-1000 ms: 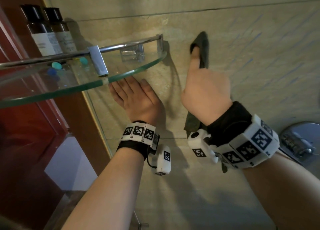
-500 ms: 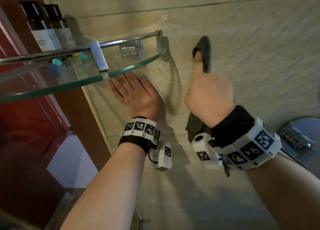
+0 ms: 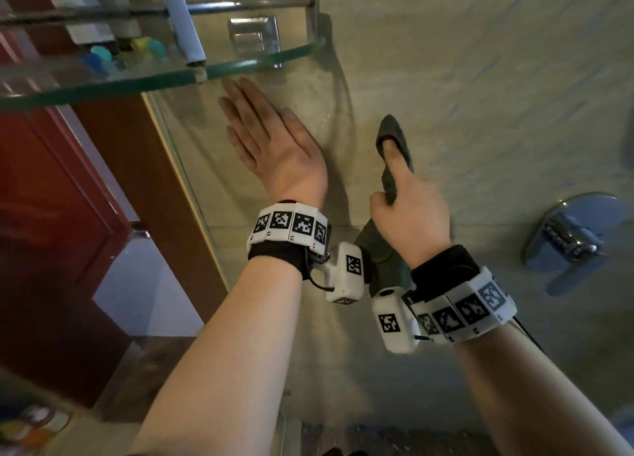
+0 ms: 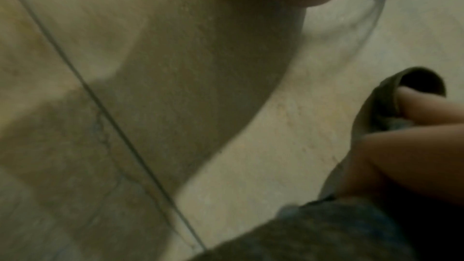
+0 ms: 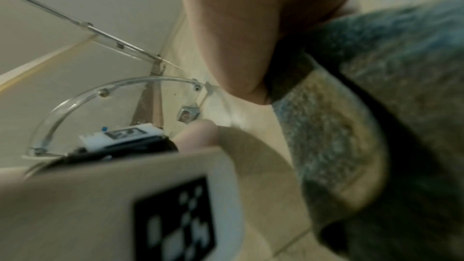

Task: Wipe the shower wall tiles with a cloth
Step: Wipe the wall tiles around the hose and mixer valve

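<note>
A dark grey-green cloth [image 3: 394,136] is pressed against the beige shower wall tiles [image 3: 480,95] by my right hand [image 3: 408,201], which grips it with one finger stretched up into its fold. The cloth's tail [image 3: 375,253] hangs below that wrist. The left wrist view shows the cloth [image 4: 384,94] wrapped over the right hand's fingertip, and the right wrist view shows the cloth [image 5: 376,126] bunched under the palm. My left hand [image 3: 271,146] lies flat on the tiles with straight fingers, just under the glass shelf, holding nothing.
A glass corner shelf [image 3: 144,81] with a chrome rail [image 3: 240,6] juts out above my left hand, carrying bottles [image 3: 85,26]. A chrome shower valve [image 3: 573,239] sits on the wall at right. A glass panel edge [image 3: 185,181] and a red-brown door [image 3: 51,215] stand at left.
My right hand has slid the cloth down the wall and toward my left hand. The left hand stays flat on the tiles under the shelf. The view has tilted downward.
</note>
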Motion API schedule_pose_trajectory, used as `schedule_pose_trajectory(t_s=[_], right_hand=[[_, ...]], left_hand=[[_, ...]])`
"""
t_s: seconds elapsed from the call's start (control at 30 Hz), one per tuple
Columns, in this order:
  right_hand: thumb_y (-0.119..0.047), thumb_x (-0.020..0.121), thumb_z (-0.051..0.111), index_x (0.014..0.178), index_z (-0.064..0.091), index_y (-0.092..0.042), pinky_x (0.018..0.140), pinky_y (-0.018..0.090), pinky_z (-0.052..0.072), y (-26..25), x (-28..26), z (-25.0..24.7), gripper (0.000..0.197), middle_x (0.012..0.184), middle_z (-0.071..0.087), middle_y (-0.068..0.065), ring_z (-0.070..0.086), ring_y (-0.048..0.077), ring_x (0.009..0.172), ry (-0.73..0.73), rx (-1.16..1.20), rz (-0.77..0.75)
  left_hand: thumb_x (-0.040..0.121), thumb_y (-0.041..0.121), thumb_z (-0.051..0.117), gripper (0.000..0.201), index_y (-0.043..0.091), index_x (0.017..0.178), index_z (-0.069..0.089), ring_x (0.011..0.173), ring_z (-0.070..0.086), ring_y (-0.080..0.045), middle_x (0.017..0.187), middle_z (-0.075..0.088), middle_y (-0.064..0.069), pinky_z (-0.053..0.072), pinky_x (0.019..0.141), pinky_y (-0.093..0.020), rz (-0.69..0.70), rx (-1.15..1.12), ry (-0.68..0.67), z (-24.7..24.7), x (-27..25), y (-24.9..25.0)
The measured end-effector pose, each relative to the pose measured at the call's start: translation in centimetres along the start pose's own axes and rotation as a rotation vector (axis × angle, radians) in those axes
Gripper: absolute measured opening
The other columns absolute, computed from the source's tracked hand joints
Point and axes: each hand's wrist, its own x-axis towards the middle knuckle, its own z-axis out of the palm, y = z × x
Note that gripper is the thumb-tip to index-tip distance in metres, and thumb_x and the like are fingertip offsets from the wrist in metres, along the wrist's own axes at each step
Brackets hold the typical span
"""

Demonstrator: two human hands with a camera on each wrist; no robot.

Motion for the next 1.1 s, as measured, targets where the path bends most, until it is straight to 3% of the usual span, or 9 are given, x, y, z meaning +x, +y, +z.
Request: schedule_pose_trajectory(t_s=[0.07,0.2,0.33,0.43,0.67,0.87,1.1], right_hand=[[-0.018,0.087,0.051,0.150,0.016,-0.035,0.071,0.042,0.052,0.5,-0.7,1.2,0.074,0.094,0.061,0.014,0.059,0.033,0.080,0.013,0.113,0.038],[-0.017,0.086,0.052,0.150,0.017,-0.034,0.077,0.043,0.052,1.8,-2.3,3.6,0.074,0.110,0.060,0.018,0.059,0.034,0.091,0.000,0.210,0.052],[-0.017,0.088,0.052,0.151,0.015,-0.031,0.081,0.042,0.050,3.3,-3.2,4.4,0.074,0.116,0.059,0.017,0.058,0.034,0.099,-0.074,0.193,0.046],[-0.018,0.089,0.052,0.151,0.015,-0.031,0.079,0.038,0.049,4.0,-3.5,4.5,0.073,0.112,0.061,0.015,0.058,0.034,0.097,-0.121,0.130,0.032],[-0.021,0.089,0.047,0.149,0.018,-0.033,0.068,0.031,0.038,5.8,-3.6,4.9,0.068,0.107,0.062,0.012,0.059,0.032,0.093,-0.106,-0.059,0.072],[-0.020,0.089,0.048,0.151,0.013,-0.028,0.073,0.038,0.046,7.3,-4.1,5.8,0.072,0.104,0.062,0.015,0.060,0.035,0.091,0.008,0.016,0.237],[-0.021,0.091,0.050,0.151,-0.008,-0.021,0.076,0.040,0.051,7.2,-4.5,6.8,0.083,0.106,0.061,0.017,0.061,0.033,0.089,-0.111,0.111,0.329]], left_hand=[[0.102,0.025,0.030,0.055,0.005,0.152,0.019,0.148,0.010,-0.029,0.160,0.014,-0.014,0.001,0.118,-0.036,0.003,0.016,-0.032,-0.2,-0.9,-0.1],[0.101,0.033,0.037,0.061,0.009,0.153,0.017,0.149,0.007,-0.028,0.161,0.011,-0.011,0.011,0.118,-0.043,0.004,0.004,-0.150,-0.9,-2.7,-0.1],[0.097,0.047,0.046,0.074,0.005,0.152,0.019,0.148,0.009,-0.035,0.160,0.013,-0.018,0.011,0.118,-0.045,0.121,0.030,-0.263,-1.5,-4.7,-1.1],[0.091,0.055,0.053,0.086,0.005,0.152,0.019,0.147,0.008,-0.038,0.159,0.012,-0.020,0.010,0.118,-0.047,0.167,0.067,-0.333,-1.7,-5.5,-2.1],[0.085,0.062,0.056,0.099,0.008,0.154,0.011,0.147,0.002,-0.038,0.161,0.004,-0.018,0.011,0.118,-0.053,0.103,0.133,-0.388,-1.7,-6.2,-1.4],[0.078,0.073,0.054,0.114,0.005,0.154,0.005,0.147,-0.001,-0.042,0.160,0.000,-0.021,0.010,0.115,-0.058,0.048,0.189,-0.419,-1.0,-7.4,-0.2],[0.071,0.080,0.053,0.122,0.001,0.152,0.008,0.145,0.005,-0.045,0.158,0.006,-0.026,0.015,0.116,-0.058,0.055,0.273,-0.418,-0.3,-8.4,-0.1]])
